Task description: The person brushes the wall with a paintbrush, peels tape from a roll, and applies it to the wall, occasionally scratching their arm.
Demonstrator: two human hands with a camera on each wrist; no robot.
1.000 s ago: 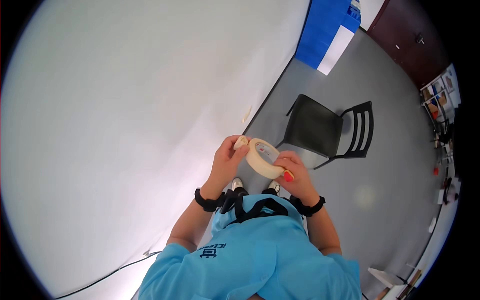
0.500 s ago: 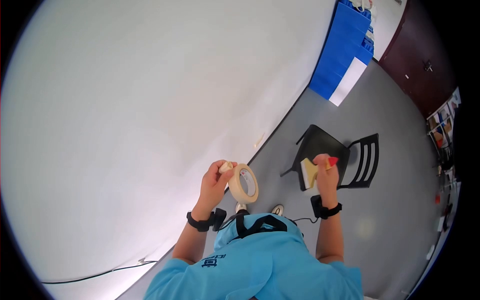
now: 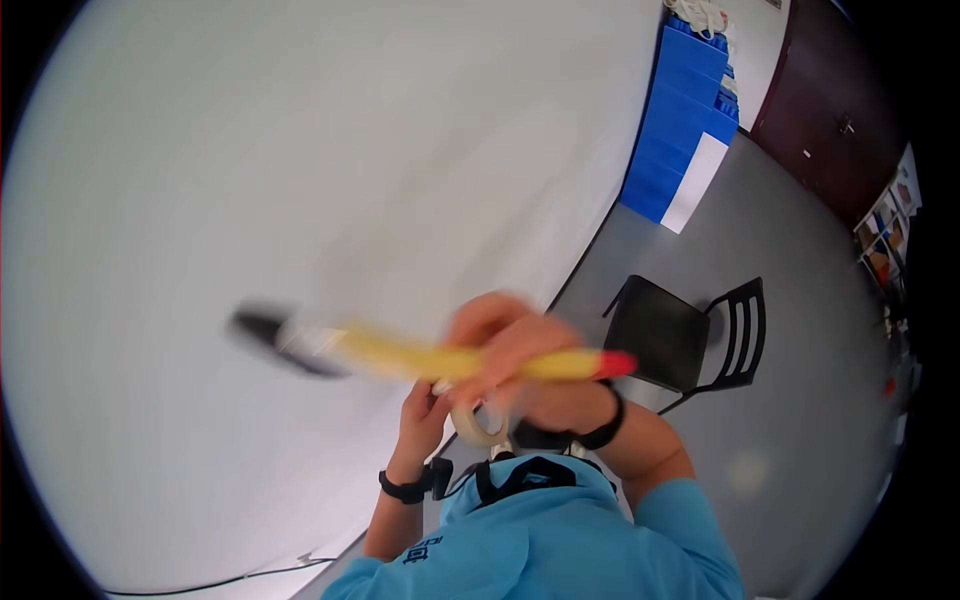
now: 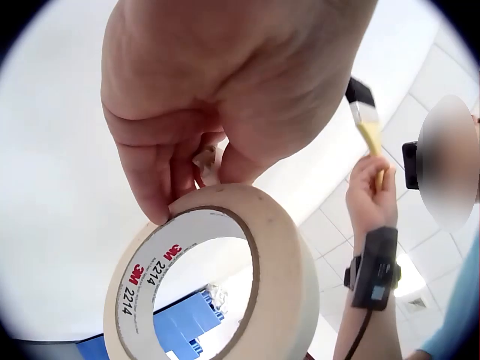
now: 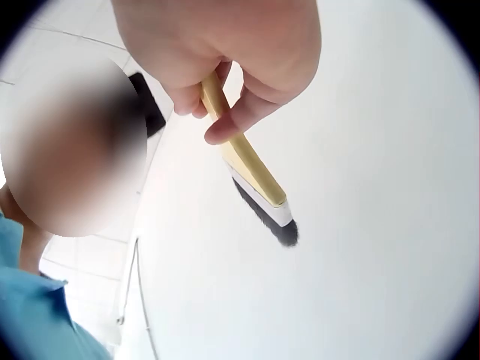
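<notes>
A flat brush (image 3: pixel 400 355) with a yellow handle, red tip and dark bristles is blurred in the head view. The right hand (image 3: pixel 525 355) grips its handle, and the bristles point left over the white wall. In the right wrist view thumb and fingers pinch the yellow brush handle (image 5: pixel 255 169). Lower down, the left hand (image 3: pixel 420 425) holds a roll of cream masking tape (image 3: pixel 475 425), partly hidden behind the right hand. The left wrist view shows the fingers of the left hand (image 4: pixel 217 97) on the roll (image 4: pixel 281 262) and pinching a crumpled cream piece (image 4: pixel 206 161).
A white wall (image 3: pixel 250 180) fills the left side. On the grey floor (image 3: pixel 780 450) stands a black chair (image 3: pixel 660 330) at the right. Beyond it are blue boxes (image 3: pixel 675 110) against the wall and a dark red door (image 3: pixel 830 100). A cable (image 3: pixel 230 580) runs at the lower left.
The right hand first left the tape roll and moved right with the brush, then swung up and left, raising it in front of the wall. The left hand still holds the roll, now lower.
</notes>
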